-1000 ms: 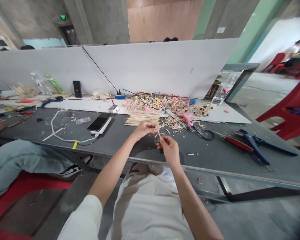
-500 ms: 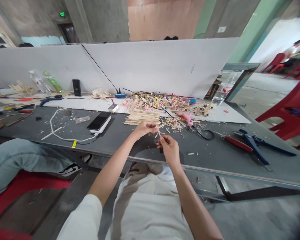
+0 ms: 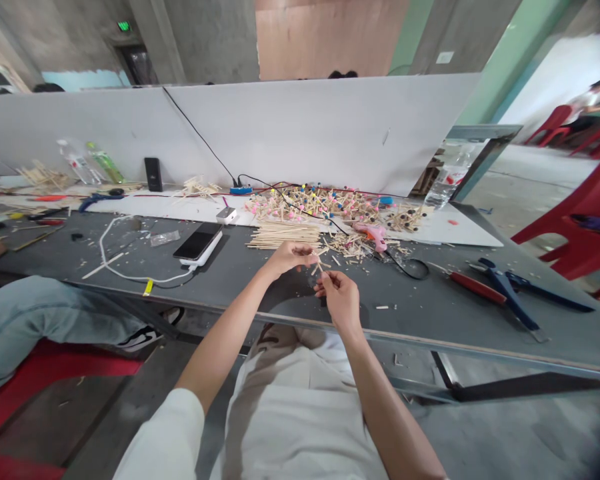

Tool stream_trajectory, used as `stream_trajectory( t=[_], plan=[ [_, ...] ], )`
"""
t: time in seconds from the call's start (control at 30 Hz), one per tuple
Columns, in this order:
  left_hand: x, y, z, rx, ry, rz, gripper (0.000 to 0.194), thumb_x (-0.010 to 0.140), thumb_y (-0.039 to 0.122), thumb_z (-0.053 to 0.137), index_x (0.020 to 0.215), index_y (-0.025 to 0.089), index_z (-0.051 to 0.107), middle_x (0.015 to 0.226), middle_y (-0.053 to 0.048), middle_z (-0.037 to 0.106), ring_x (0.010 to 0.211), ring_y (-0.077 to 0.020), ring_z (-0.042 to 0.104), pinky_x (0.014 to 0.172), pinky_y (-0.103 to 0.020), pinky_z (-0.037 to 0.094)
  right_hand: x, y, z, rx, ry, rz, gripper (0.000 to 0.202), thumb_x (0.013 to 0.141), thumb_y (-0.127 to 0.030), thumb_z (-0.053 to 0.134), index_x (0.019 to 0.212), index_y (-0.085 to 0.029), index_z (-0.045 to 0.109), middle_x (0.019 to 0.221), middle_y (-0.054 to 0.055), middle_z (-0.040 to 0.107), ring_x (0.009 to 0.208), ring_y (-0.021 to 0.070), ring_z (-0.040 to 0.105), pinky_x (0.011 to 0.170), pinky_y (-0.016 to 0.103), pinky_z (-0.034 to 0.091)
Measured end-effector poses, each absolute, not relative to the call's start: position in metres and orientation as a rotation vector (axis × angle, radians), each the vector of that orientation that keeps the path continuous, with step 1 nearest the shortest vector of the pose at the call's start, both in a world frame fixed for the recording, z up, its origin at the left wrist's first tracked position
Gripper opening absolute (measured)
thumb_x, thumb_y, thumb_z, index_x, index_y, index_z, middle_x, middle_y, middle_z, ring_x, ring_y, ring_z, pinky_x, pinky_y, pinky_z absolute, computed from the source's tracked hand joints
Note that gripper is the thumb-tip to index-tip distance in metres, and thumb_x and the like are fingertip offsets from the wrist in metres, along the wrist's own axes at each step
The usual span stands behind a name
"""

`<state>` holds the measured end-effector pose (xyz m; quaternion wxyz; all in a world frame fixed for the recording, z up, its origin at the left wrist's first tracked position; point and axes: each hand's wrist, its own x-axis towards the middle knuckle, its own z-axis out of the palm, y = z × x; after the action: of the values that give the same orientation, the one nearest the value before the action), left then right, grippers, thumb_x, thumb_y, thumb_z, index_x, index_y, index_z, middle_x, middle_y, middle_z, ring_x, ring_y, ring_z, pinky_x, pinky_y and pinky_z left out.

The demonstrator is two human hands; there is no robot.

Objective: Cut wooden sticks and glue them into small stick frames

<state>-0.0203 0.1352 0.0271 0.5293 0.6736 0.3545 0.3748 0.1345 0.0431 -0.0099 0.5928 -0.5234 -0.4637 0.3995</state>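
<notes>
Above the dark table, both my hands are close together around a small piece of thin wooden sticks (image 3: 321,266). My left hand (image 3: 291,259) pinches its upper left end between thumb and fingertips. Lower right, my right hand (image 3: 341,295) has its fingers closed on the lower end of the piece. How the sticks are joined is too small to make out. Just behind my hands lies a bundle of straight wooden sticks (image 3: 283,236), with short stick scraps (image 3: 349,247) to its right. A pink glue gun (image 3: 374,236) rests beyond the scraps.
Sticks with coloured ball ends (image 3: 315,203) are heaped at the back. A phone (image 3: 198,241) lies on a white power bank with a white cable (image 3: 105,257). To the right are a red-handled tool (image 3: 476,288) and blue-handled pliers (image 3: 510,300). A person's knee (image 3: 45,307) is at left.
My hands have hardly moved. The fingertips have shifted slightly, and more of the sticks between them shows now.
</notes>
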Motion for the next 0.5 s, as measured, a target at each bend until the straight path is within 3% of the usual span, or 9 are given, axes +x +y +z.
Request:
stream_trajectory(
  t=[0.5],
  plan=[
    [-0.0193, 0.1325, 0.0294, 1.618, 0.850, 0.877, 0.047, 0.068, 0.048, 0.078, 0.094, 0.010, 0.072, 0.083, -0.007, 0.069, 0.067, -0.0134, 0.060, 0.049, -0.020, 0.043, 0.1347, 0.0438, -0.0115, -1.199, -1.073, 0.930, 0.032, 0.082, -0.050, 0.061, 0.082, -0.018, 0.063, 0.070, 0.004, 0.067, 0.056, 0.0169, 0.064, 0.052, 0.028, 0.053]
  ],
)
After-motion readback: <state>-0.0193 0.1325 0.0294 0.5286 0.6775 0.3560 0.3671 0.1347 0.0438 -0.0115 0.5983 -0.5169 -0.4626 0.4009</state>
